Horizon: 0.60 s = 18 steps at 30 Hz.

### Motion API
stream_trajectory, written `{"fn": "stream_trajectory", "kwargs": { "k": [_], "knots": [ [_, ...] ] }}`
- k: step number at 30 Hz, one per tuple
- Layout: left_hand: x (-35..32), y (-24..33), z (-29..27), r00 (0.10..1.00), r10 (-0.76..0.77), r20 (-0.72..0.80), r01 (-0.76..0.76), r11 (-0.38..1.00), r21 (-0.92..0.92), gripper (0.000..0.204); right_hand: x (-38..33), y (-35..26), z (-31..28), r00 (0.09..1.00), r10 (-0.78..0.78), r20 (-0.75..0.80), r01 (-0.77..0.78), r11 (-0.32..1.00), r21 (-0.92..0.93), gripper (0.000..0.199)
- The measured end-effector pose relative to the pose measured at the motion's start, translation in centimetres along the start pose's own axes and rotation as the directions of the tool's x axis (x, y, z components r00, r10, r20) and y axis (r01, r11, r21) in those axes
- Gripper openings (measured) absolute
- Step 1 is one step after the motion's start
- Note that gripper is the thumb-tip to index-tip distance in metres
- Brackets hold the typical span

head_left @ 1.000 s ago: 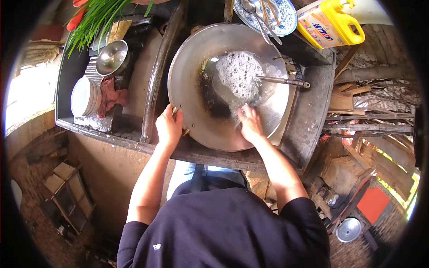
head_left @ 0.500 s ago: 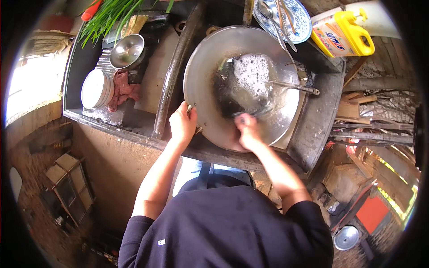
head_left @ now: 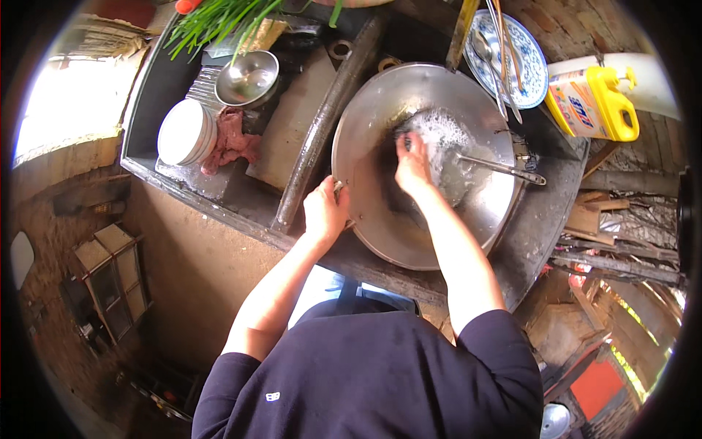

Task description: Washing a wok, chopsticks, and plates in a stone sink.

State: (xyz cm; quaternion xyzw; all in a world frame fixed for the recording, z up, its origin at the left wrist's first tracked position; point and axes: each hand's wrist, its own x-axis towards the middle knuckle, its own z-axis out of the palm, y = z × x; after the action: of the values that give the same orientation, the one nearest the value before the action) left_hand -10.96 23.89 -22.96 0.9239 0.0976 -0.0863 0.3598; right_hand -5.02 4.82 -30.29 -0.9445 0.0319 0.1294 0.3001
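Note:
A large metal wok (head_left: 376,245) sits in a dark stove top, with white suds (head_left: 442,132) and cloudy water in its bowl. My left hand (head_left: 327,212) is closed around the small handle on the wok's left rim. Inside the wok, my right hand (head_left: 414,167) presses on the inner wall at the left edge of the suds. Its fingers curl over a dark scrubber (head_left: 406,140), mostly hidden by the hand. To the right of that hand, a metal ladle (head_left: 504,168) lies in the suds, its handle resting across the right rim.
Beyond the wok stands a blue-patterned plate (head_left: 537,69) with spoons and chopsticks, beside a yellow detergent jug (head_left: 610,110). Left of a dark ridge (head_left: 329,124) are a metal bowl (head_left: 247,79), stacked white bowls (head_left: 183,135), a reddish cloth (head_left: 232,143) and green stalks (head_left: 219,25).
My right hand has moved from the wok's near side up to the suds, away from me. The whole view has shifted, while my left hand stays on the handle.

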Motion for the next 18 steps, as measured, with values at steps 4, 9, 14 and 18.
{"fn": "stream_trajectory", "kwargs": {
  "k": [4,9,14,18],
  "knots": [
    [-0.8,-1.2,-1.5,0.998,-0.035,-0.048,0.034,0.999,-0.020,0.016,-6.3,-3.5,2.5,0.956,-0.194,0.218,0.197,0.980,0.012,0.038],
    [-0.1,0.5,1.0,0.989,0.122,-0.089,-0.124,0.992,-0.020,0.027,3.5,1.6,1.4,0.977,0.011,-0.211,0.022,0.988,0.153,0.052],
    [-1.1,-2.1,-1.1,0.998,-0.054,-0.020,0.055,0.998,0.026,0.028,-5.9,-1.1,2.9,0.947,-0.114,0.300,0.126,0.992,-0.019,0.050],
    [-0.4,-0.9,-0.9,0.999,-0.044,-0.018,0.043,0.998,-0.035,0.025,-9.1,5.4,-3.1,0.915,0.397,0.074,-0.385,0.912,-0.141,0.037]
  ]
}}
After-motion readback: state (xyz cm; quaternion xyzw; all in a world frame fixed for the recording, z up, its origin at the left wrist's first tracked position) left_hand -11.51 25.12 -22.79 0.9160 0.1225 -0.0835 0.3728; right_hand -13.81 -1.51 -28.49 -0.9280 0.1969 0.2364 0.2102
